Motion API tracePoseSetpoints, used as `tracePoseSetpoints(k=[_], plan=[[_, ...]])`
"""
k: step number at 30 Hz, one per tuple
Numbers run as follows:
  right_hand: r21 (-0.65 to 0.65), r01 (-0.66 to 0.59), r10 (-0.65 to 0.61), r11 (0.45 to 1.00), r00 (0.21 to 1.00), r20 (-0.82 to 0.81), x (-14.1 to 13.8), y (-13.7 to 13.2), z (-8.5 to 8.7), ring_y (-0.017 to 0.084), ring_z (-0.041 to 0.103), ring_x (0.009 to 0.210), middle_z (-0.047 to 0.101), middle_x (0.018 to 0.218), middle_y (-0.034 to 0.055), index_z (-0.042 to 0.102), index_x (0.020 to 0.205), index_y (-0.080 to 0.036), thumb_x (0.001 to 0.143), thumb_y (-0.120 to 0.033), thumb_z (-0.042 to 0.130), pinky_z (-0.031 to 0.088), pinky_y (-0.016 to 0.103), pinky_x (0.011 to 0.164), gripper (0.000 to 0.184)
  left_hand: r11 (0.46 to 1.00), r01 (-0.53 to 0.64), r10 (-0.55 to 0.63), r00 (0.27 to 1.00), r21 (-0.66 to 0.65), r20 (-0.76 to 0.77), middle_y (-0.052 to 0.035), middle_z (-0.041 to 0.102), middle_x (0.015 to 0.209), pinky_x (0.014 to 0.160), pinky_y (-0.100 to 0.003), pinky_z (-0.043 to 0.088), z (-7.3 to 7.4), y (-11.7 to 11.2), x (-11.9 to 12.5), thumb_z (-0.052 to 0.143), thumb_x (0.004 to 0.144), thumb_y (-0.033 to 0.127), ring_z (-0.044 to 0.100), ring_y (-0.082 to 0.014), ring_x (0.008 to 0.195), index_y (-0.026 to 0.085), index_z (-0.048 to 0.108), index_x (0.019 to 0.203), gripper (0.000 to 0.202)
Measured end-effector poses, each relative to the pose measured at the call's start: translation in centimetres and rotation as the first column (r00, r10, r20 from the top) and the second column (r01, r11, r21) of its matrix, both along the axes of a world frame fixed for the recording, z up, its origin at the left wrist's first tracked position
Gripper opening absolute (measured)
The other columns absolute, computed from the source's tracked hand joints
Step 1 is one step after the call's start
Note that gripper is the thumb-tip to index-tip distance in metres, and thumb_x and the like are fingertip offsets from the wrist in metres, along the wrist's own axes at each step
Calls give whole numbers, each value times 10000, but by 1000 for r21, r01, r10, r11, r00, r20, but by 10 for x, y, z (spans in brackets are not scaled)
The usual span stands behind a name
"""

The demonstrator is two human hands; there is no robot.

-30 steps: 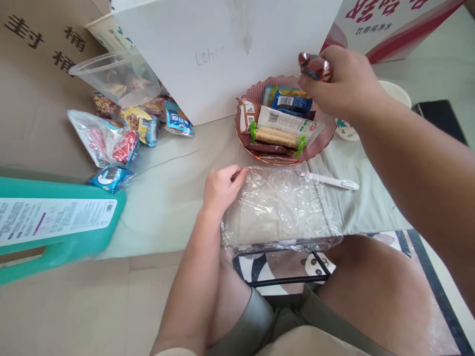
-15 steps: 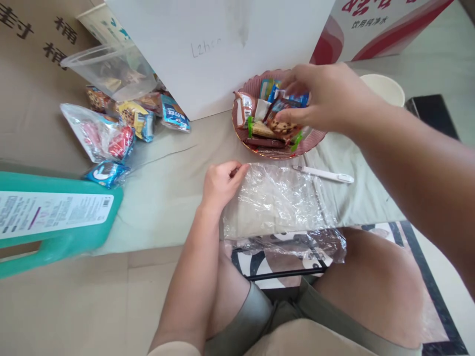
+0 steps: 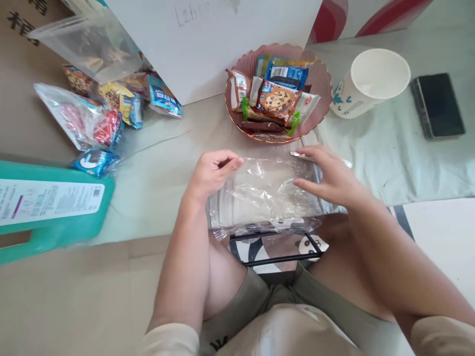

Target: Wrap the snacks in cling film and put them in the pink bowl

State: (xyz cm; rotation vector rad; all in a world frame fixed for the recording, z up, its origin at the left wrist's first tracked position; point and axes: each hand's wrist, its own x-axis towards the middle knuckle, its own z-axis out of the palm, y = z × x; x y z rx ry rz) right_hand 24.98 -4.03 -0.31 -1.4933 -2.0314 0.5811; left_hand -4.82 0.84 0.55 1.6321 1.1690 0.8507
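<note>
A clear plastic bag [image 3: 263, 193] lies flat on the pale green cloth [image 3: 163, 183] just in front of my knees. My left hand [image 3: 211, 170] pinches the bag's upper left corner, fingers curled. My right hand [image 3: 328, 175] rests on the bag's right side with the fingers stretched out, holding nothing. Behind the bag stands a pink scalloped plate [image 3: 322, 79] heaped with wrapped snacks. A cookie packet [image 3: 276, 101] lies on top of the pile. A white pen [image 3: 302, 155] pokes out from under my right hand.
A white paper cup [image 3: 369, 84] and a black phone [image 3: 438, 105] sit to the right. Loose snack packets [image 3: 100, 121] and a clear tub [image 3: 81, 44] lie at the left by a white box [image 3: 222, 44]. A teal jug [image 3: 52, 207] lies at the far left.
My right hand set the cookie packet down on the plate's pile, let go, and came back to the bag's right side. My left hand kept its pinch on the bag.
</note>
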Motion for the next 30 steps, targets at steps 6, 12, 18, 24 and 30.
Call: tracePoseSetpoints(k=[6,12,18,24,30], plan=[[-68,23,-34,997,986,-165,-3,-1,7,240,691,854,733,876,46,572,740,-239,834,-363,692,542,440,820,196,997,-76,77,997,16,-24,31,407,533,495,-277,278,0,-3,-8,700,744,820,320,-96,508,190,629,637,644],[-397,52,-312,916,715,-626,-2,1,-8,79,419,424,591,595,-65,605,839,-231,738,-494,829,324,228,413,360,980,-139,169,959,139,-229,32,381,543,520,-274,279,-7,-3,-14,647,825,738,313,-105,536,193,597,638,579],[-395,249,-456,884,642,-617,-6,5,-11,62,282,394,477,505,-48,642,682,-215,818,-688,721,175,234,373,498,967,-196,229,948,163,-221,32,399,546,519,-266,276,-11,-1,-8,647,862,595,332,-105,534,195,592,668,447],[-211,403,-427,891,581,-693,-9,5,-11,67,307,434,615,708,-9,682,823,-240,858,-725,651,263,254,386,488,983,-125,154,959,133,-240,25,450,543,537,-270,314,-11,1,-4,646,866,575,378,-110,531,197,598,679,424],[-162,484,-462,860,603,-651,-10,7,-24,106,414,466,615,736,3,621,967,-275,958,-706,501,334,263,407,447,989,-130,141,968,64,-207,29,458,543,507,-268,305,-12,0,0,675,839,567,389,-106,519,208,573,691,401]])
